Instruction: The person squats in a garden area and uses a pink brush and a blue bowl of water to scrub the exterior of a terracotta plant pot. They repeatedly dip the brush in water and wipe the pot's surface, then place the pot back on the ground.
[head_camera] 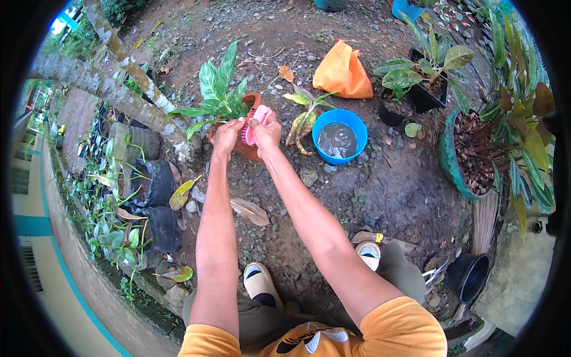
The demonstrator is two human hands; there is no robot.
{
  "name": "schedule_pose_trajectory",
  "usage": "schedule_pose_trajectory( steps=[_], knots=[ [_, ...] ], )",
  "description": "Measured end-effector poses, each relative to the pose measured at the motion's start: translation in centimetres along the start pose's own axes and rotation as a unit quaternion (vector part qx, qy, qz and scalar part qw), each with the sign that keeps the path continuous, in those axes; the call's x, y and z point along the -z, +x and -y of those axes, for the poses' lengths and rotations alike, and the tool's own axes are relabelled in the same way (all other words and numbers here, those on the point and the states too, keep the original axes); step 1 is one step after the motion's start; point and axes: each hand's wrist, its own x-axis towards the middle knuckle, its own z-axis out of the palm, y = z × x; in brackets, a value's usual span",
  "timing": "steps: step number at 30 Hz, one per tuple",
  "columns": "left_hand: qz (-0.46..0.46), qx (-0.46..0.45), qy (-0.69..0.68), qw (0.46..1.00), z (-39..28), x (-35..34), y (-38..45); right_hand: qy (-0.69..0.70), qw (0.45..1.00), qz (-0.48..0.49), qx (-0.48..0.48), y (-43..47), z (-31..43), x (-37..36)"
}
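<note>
My right hand (266,133) grips a pink scrub brush (260,115), its darker pink bristles turned to the left against a terracotta-coloured plant pot (248,149). On the pot's near left side my left hand (226,137) holds it by the rim, the thumb up beside the brush; its other fingers are partly hidden. A plant with broad, pale-veined green leaves (218,89) grows from this pot. To the right stands a blue bucket (340,157) with murky water (337,139) in it. An uprooted-looking plant (302,125) with yellowing leaves lies between pot and bucket.
An orange bag (341,71) sits beyond the bucket. Tree trunks (129,96) and black plant bags (157,227) border the left. On the right are a black pot (430,91), a large green planter (453,154), a stick broom (485,223) and an overturned black pot (470,276).
</note>
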Motion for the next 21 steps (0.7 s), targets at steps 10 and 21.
schedule_pose_trajectory(
  steps=[10, 21],
  knots=[
    [-0.019, -0.021, 0.034, 0.999, -1.3, -0.2, -0.9, 0.022, 1.000, -0.011, -0.009, 2.3, 2.2, 11.1],
    [-0.016, 0.004, 0.008, 1.000, -1.2, 0.2, -0.7, 0.267, 0.912, -0.188, -0.250, 9.3, 0.4, 19.2]
  ],
)
